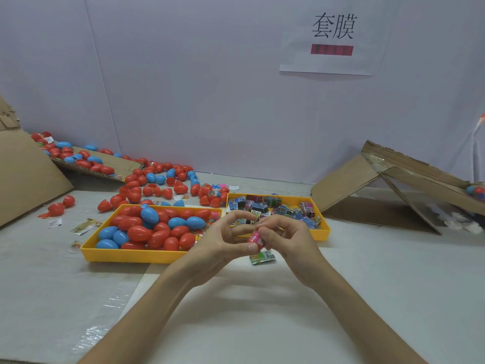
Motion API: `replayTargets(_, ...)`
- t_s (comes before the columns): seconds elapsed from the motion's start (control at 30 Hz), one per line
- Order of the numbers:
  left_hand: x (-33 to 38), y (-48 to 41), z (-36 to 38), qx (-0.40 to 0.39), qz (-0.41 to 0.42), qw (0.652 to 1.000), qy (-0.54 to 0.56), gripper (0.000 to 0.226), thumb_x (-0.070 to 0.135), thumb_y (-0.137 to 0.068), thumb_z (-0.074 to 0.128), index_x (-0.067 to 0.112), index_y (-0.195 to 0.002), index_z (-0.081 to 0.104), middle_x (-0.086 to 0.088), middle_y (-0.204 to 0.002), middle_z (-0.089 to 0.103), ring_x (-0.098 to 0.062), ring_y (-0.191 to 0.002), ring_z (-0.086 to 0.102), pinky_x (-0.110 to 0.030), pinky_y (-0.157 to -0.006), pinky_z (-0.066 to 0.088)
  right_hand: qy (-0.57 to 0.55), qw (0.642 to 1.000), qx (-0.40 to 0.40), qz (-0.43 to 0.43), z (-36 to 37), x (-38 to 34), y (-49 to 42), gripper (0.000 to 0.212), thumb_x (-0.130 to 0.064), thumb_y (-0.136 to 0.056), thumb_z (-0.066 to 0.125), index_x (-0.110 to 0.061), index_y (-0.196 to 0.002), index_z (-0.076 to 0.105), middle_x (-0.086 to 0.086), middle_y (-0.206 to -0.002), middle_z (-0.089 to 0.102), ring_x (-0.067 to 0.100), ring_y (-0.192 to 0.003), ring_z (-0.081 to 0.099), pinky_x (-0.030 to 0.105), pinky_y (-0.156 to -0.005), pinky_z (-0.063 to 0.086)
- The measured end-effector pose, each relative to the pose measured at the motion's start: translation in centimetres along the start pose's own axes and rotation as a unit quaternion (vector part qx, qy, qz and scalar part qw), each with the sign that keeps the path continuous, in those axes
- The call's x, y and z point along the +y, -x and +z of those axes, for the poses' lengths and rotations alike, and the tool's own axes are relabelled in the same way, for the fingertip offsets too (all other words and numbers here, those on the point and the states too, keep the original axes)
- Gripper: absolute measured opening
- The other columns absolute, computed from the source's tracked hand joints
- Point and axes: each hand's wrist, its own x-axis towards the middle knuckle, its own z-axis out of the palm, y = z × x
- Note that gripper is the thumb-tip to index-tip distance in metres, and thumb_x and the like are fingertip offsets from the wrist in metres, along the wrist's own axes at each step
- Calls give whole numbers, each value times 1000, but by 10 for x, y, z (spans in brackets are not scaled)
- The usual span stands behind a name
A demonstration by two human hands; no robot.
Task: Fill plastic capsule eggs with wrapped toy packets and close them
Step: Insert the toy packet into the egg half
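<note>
Fingers of both hands pinch a pink packet, held just above the middle of the desk. The left hand presses its thumb against the packet's near end, with its other fingers arched over the top. The right hand has its fingers curled in on the packet's upper part. How the wrapper is folded is too small to tell.

Just below the hands, a green packet lies flat on the desk.

Behind the hands, toward the far edge, the right tray, yellow, holds a jumble of wrapped packets. Touching it on its left is the left tray, also yellow, heaped with closed capsule eggs, mostly red and some blue.

Beyond the left tray, loose eggs and egg halves, red and blue, are scattered toward the far left corner. Some of them lie on a cardboard flap.

Left of the left tray, a stray packet lies near the left edge, with a large cardboard sheet leaning there.

At the right edge stands a folded cardboard ramp. A paper sign hangs on the wall above the far edge.
</note>
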Motion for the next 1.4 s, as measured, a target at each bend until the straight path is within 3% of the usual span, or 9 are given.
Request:
replayTargets(0.2,1,0,0,1,5,1000,-6,58,-5,-76,76,11,-127,53,-15,-123,71,-35,-110,70,-33,-88,58,-9,1000,19,13,2,0,0,18,-31,-86,69,-15,-91,78,9,-95,72,24,-85,67,34,-73,56)
replayTargets(0.3,1,1,1,14,23,999,-21,59,-4,-74,78,11,-125,54,-12,-118,73,-29,-103,71,-30,-84,57,-32,999,30,13,1,-2,0,26,-32,-91,61,-12,-96,76,14,-101,74,30,-98,71,38,-81,59)
replayTargets(0.4,2,1,3,38,43,998,-40,59,-1,-71,80,10,-123,55,-7,-109,75,-22,-99,72,-26,-80,56,30,998,34,-30,-2,-7,1,18,-28,-89,67,-14,-94,78,5,-102,74,20,-101,70,29,-80,56)
replayTargets(0.53,4,2,2,61,53,994,-73,61,7,-70,87,13,-122,55,-5,-109,76,-20,-99,73,-24,-79,56,102,992,18,-72,-6,-5,0,12,-13,-88,73,-14,-98,80,0,-102,73,19,-101,69,30,-85,57)
replayTargets(0.87,2,2,1,83,60,989,-107,54,15,-71,86,17,-118,61,-4,-109,76,-23,-102,73,-25,-80,57,134,988,34,-73,-8,-7,1,13,-24,-74,80,-14,-83,80,0,-99,73,20,-97,70,45,-79,60)
replayTargets(1.0,2,1,0,97,65,986,-118,48,21,-74,87,18,-116,65,-4,-111,75,-23,-106,71,-30,-85,56,105,993,16,-50,-10,-7,1,10,-24,-75,79,-16,-80,76,-1,-102,72,26,-94,69,42,-81,58)
replayTargets(1.17,2,2,0,120,78,985,-101,52,36,-68,87,17,-112,68,-5,-108,74,-25,-105,71,-33,-86,58,111,993,-1,-45,-8,-7,0,2,-15,-84,74,-14,-83,73,-1,-105,69,15,-89,66,22,-70,51)
replayTargets(1.4,0,1,-1,107,73,988,-87,41,20,-76,83,15,-112,66,-7,-109,75,-23,-103,72,-28,-83,57,95,994,-28,-37,-7,-9,0,16,3,-93,63,-10,-85,67,9,-110,59,17,-86,66,32,-70,57)
